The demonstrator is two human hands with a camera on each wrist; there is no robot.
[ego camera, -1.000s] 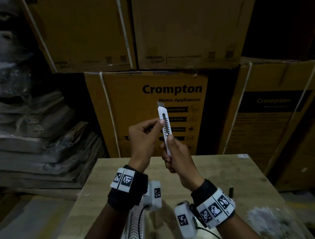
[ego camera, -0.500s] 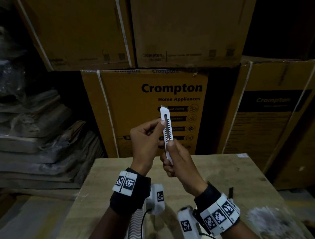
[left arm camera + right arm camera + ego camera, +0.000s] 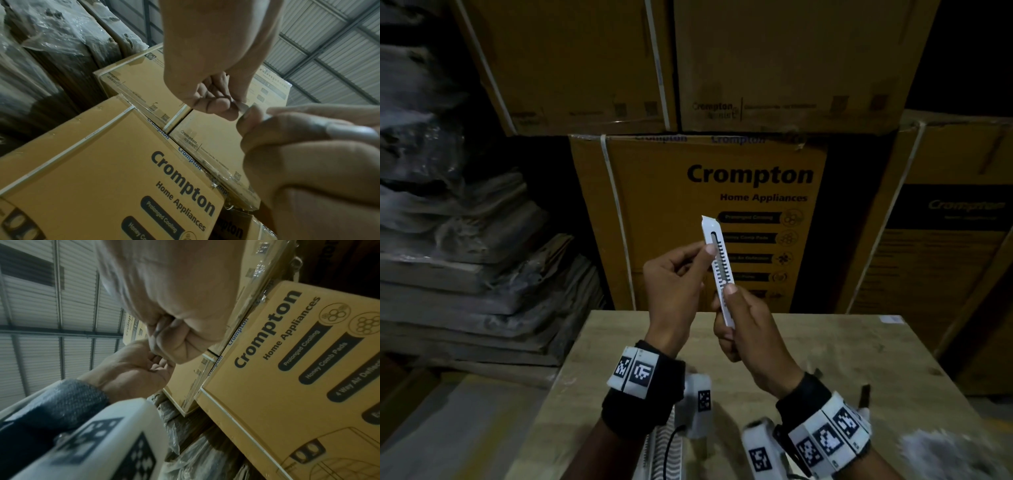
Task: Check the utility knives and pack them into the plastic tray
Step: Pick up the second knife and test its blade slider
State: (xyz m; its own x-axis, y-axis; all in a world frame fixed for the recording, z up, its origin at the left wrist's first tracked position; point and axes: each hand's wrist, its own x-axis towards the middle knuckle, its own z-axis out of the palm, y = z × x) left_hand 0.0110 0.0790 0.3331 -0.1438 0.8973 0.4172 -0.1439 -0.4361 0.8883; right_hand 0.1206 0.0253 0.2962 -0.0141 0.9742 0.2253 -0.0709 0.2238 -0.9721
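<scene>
A white utility knife point(image 3: 719, 260) stands upright above the wooden table point(image 3: 859, 359), with no blade showing at its tip. My left hand point(image 3: 674, 284) pinches its upper part between thumb and forefinger. My right hand point(image 3: 750, 329) grips the lower body, thumb lying on the notched slider track. In the left wrist view, the left hand point(image 3: 216, 97) pinches a thin edge of the knife point(image 3: 244, 107) beside the right hand point(image 3: 308, 146). In the right wrist view, the right hand point(image 3: 174, 313) and left hand point(image 3: 133, 369) hide the knife. A ribbed white plastic tray point(image 3: 661, 448) shows partly under my left wrist.
Stacked Crompton cardboard boxes point(image 3: 698, 222) rise just behind the table. Wrapped flat packs point(image 3: 465, 274) are piled at the left. A small black piece point(image 3: 864, 394) lies by my right wrist, and a pale dusty patch point(image 3: 945, 452) marks the table's near right.
One second ago a grey blade tip stuck out of the knife's top; it has slid back inside. My right thumb has moved down the slider track. Both hands keep their hold.
</scene>
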